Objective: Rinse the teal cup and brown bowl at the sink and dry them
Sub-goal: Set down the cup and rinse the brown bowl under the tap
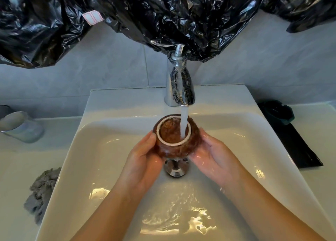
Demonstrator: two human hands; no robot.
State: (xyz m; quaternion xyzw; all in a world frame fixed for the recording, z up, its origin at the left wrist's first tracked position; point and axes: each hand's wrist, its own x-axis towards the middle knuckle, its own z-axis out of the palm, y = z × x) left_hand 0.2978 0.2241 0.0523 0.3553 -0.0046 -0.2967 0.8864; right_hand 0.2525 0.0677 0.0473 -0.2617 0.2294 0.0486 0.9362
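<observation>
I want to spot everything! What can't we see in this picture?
All in the head view.
Wall above the tap: covered by black plastic.
Drain: partly hidden by the bowl.
Most fingertips of the left hand and right hand: behind the bowl.
Cup's inside: too dark.
Glass: cut by the left edge.

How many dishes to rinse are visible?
2: the glossy brown ceramic bowl, held under the chrome tap; the dark teal cup on the right counter.
</observation>
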